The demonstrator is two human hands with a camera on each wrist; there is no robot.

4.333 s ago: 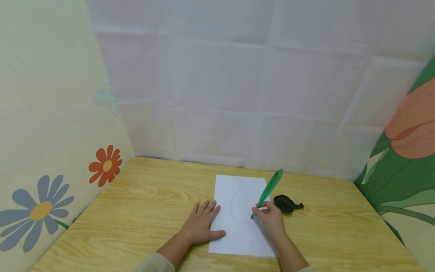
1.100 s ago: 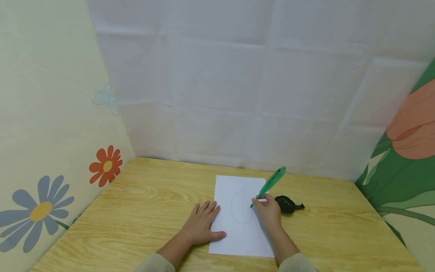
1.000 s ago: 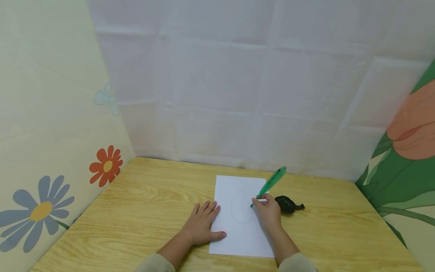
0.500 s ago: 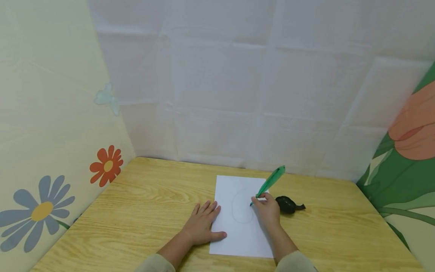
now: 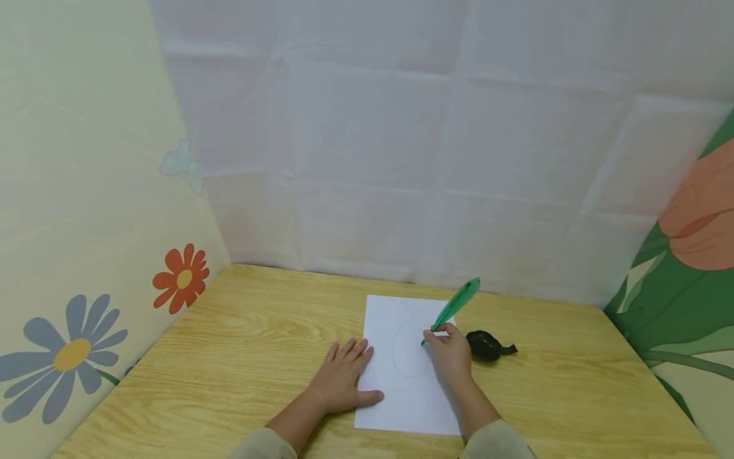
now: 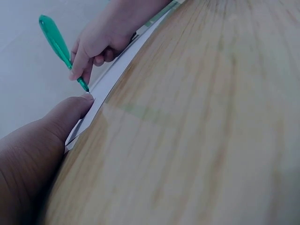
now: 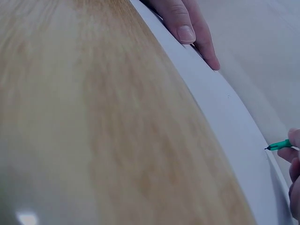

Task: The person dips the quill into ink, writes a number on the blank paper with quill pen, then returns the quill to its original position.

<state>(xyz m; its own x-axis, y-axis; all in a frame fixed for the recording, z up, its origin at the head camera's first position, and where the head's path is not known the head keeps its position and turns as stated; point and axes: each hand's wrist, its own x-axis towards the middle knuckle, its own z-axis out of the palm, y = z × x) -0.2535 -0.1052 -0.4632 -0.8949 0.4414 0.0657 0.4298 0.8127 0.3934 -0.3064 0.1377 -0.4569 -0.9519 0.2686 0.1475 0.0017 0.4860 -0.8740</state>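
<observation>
A white sheet of paper lies on the wooden table, with a faint oval outline drawn on it. Fingers spread, my left hand rests flat on the sheet's left edge, its thumb on the paper. My right hand pinches a green feather-shaped pen between thumb and fingers. The pen's tip is at the right side of the oval, its feather end leaning up and right. The left wrist view shows the green pen beyond my left thumb; the right wrist view catches only its dark tip.
Just right of my right hand lies a glossy black rounded object with a short tail; its kind is unclear. A creased white cloth hangs behind the table. Flower-printed panels flank it on both sides.
Since the oldest frame, the pen tip has gone from the oval's bottom right up along its right side, lengthening the line. Over the last second it shifts slightly. My left hand stays put.
</observation>
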